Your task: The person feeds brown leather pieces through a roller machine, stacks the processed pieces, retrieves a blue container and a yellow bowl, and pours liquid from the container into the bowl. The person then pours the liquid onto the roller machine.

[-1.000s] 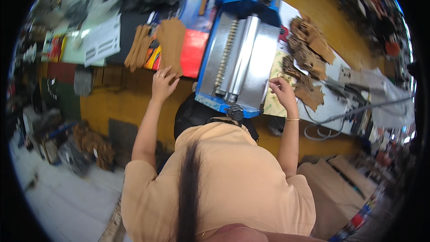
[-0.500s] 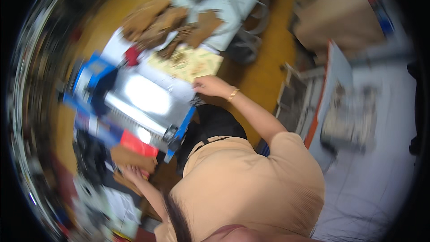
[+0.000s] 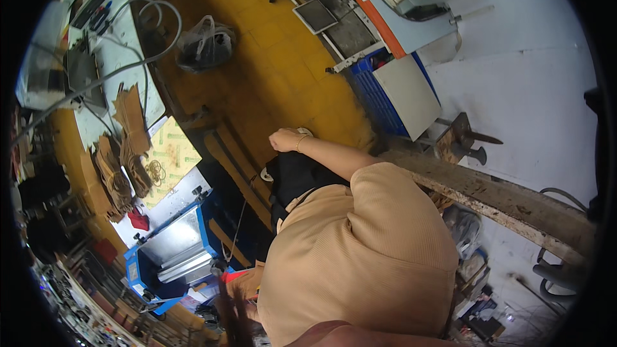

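My right hand is closed in a loose fist above the dark trousers on my lap, a thin gold bracelet on its wrist. Nothing shows between its fingers. Only a sliver of my left arm appears beside my shirt; the left hand is hidden behind my body and a lock of hair. Near that side are a red piece and a blue-framed machine with a shiny metal plate and roller. Beyond it, bundles of brown strips lie by a pale yellow printed sheet.
A white table with a grey cable stands far left. A plastic bag sits on the yellow floor. At right are a blue crate, an orange-edged table and a rusty metal beam.
My view and body have turned right, so the machine and bench sit further left. My right hand has left the paper by the machine. The left hand, earlier holding brown pieces, has gone out of sight.
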Action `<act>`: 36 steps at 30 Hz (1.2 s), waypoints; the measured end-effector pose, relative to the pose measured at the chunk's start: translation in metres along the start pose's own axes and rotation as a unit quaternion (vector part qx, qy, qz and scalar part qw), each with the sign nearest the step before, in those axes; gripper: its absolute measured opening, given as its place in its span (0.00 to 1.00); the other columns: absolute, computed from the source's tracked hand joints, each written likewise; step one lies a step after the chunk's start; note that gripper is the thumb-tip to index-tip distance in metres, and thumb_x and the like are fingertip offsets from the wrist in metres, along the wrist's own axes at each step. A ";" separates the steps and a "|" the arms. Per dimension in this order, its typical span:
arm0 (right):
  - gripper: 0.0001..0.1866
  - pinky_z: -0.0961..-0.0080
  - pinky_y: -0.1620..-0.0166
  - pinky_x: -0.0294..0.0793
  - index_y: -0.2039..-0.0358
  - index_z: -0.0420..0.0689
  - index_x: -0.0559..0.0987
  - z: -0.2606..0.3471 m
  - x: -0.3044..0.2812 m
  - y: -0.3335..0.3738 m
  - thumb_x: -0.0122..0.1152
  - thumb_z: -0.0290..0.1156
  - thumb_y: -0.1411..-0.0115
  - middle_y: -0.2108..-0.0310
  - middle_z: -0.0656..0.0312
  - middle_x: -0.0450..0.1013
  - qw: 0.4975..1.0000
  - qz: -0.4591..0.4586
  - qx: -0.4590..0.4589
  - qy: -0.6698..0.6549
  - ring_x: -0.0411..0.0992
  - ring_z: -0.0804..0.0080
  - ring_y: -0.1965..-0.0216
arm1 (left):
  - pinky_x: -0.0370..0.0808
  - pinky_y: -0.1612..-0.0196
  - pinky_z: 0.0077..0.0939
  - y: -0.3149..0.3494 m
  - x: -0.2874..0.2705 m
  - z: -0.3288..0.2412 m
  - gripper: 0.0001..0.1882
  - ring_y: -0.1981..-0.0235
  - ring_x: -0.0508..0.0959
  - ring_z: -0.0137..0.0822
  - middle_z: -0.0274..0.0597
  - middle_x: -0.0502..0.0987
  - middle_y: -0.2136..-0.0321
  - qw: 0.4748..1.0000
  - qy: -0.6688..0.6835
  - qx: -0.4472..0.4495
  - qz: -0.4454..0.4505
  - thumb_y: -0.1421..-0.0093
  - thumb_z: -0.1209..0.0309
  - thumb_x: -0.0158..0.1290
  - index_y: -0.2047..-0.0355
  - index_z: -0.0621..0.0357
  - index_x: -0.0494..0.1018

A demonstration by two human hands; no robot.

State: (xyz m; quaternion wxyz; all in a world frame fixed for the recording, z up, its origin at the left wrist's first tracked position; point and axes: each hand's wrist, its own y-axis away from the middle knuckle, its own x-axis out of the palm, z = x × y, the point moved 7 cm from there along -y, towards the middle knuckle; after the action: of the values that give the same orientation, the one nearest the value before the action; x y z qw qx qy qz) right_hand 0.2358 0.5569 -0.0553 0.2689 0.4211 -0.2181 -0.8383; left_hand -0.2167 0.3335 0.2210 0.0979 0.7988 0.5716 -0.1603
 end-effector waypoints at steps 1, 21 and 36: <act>0.10 0.59 0.58 0.74 0.69 0.41 0.81 -0.022 0.009 0.006 0.53 0.29 0.49 0.64 0.48 0.76 1.000 0.012 0.021 -0.004 0.75 0.50 0.60 | 0.66 0.48 0.34 0.005 0.003 -0.021 0.23 0.49 0.71 0.41 0.47 0.70 0.49 0.999 -0.005 0.048 -0.006 0.36 0.59 0.42 0.45 0.61 0.63; 0.08 0.64 0.66 0.72 0.72 0.41 0.78 -0.337 0.059 0.252 0.54 0.31 0.46 0.70 0.51 0.75 0.904 -0.124 0.345 -0.220 0.73 0.57 0.73 | 0.69 0.54 0.31 0.243 0.256 -0.217 0.20 0.55 0.74 0.38 0.48 0.71 0.52 0.853 0.123 0.221 0.457 0.36 0.67 0.46 0.46 0.65 0.61; 0.10 0.71 0.64 0.74 0.61 0.44 0.71 -0.521 0.170 0.249 0.56 0.34 0.39 0.64 0.60 0.71 0.134 -0.418 0.236 -0.867 0.72 0.68 0.65 | 0.71 0.57 0.30 0.600 0.388 0.018 0.11 0.61 0.77 0.37 0.43 0.74 0.61 0.466 -0.220 -0.182 0.837 0.37 0.70 0.48 0.55 0.60 0.68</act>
State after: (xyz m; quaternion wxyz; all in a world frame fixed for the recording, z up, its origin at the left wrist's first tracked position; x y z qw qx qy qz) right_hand 0.6458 0.1873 -0.2950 -0.6027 -0.5161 -0.2843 -0.5381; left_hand 0.4618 0.4726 0.0456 0.4512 0.7979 -0.3944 -0.0646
